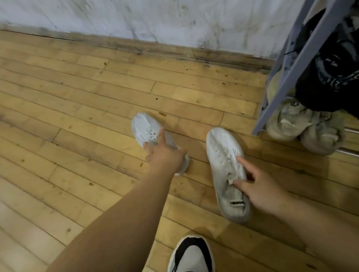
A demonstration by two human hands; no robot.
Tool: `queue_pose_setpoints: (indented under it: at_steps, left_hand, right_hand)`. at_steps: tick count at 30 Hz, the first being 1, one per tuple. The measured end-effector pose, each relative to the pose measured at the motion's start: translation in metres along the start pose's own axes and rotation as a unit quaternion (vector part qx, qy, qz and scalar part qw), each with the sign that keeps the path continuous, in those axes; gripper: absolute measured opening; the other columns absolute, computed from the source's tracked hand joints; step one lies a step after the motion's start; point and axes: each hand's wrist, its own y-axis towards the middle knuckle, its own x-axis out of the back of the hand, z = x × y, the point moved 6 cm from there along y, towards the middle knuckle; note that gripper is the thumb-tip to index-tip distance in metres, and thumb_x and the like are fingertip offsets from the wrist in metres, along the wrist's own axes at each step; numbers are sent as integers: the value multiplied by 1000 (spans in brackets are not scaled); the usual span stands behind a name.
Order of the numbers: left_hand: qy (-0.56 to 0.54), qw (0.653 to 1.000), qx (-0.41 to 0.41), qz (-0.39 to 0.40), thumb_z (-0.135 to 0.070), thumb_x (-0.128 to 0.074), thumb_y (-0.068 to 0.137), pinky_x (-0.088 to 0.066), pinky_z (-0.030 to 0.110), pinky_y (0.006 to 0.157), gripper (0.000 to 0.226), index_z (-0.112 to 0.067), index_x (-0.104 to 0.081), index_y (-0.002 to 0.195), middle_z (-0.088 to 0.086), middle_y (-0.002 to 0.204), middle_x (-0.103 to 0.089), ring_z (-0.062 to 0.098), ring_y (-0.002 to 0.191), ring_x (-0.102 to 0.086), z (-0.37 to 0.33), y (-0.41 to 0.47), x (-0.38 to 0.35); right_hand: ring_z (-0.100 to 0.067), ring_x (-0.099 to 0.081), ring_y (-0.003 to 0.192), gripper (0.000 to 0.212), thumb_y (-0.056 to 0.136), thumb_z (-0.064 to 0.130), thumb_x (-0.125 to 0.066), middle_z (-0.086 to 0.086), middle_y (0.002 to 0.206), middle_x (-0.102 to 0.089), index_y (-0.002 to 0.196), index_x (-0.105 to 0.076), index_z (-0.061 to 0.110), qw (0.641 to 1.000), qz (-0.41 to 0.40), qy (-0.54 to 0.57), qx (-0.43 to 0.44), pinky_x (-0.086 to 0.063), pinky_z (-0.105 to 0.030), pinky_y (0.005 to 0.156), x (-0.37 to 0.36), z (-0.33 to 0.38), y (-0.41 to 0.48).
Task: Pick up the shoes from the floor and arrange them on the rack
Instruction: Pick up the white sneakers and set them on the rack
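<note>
Reaching down in the head view, you've got a hand on each of the two white shoes on the wood floor (68, 113). Your left hand (165, 155) sits on the far white shoe (146, 129), index finger stretched along the top and the other fingers curled around its heel end; looks like a grip, though the hand hides most of it. Your right hand (260, 194) is on the near white shoe (224, 166), thumb hooked into the opening and index finger lying along the side, so it's more a loose pinch than a closed fist.

Tip: get the thumb deeper into each collar and squeeze the heel before lifting, otherwise the toe will droop. The rack (296, 65) stands right of you, near the near shoe, already stuffed with dark and beige shoes, so aim for a free spot.

Writing: there's small red print on the near shoe's side and a black heel tag, both too blurry to read. No brand I can make out.
</note>
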Motion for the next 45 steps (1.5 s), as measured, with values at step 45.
queue_pose_setpoints:
  at_steps: [45]
  left_hand:
    - [-217, 873, -437, -11, -42, -70, 59, -47, 40, 106, 103, -41, -29, 154, -8, 124, -19, 22, 116, -45, -357, -402, 158]
  right_hand:
    - [-14, -62, 119, 57, 103, 24, -58, 2, 140, -62, 156, -39, 29, 861, -425, 88, 265, -47, -36, 108, 362, 236, -345]
